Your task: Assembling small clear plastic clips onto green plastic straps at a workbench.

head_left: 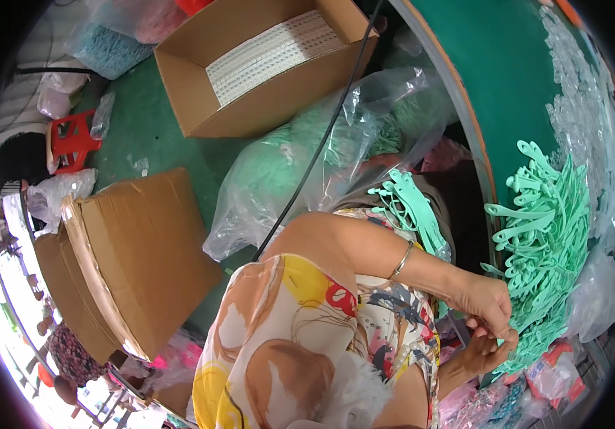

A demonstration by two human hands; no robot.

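Observation:
My left hand, with a bangle on the wrist, is closed with its fingertips pinched together. Just below it my right hand is closed too, its fingers meeting the left ones. What they pinch is too small and hidden to name. Both are at the near edge of a heap of mint-green plastic straps with rounded, holed ends, piled on a green-topped table. A smaller bunch of the same green straps lies across my lap, beyond my left forearm.
Clear plastic pieces lie along the table's far side. A clear bag of green items and an open carton holding white strips stand at my left. A black cable hangs across. Behind are a closed carton and a red stool.

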